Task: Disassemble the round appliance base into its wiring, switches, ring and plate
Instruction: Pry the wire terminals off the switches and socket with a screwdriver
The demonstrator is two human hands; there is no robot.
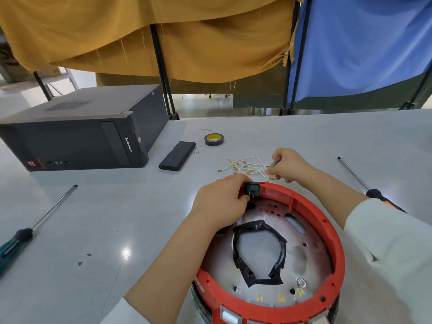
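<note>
While gripping a black switch (252, 189) at the far rim of the red ring (336, 242), left hand (219, 202) over the plate (259, 251) on the surface (117, 218). Right hand (288, 165) just beyond the ring, pinching a thin tool (276, 161) and touching loose wires (247, 166).

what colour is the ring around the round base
Red ring, clearest in the head view.
</note>
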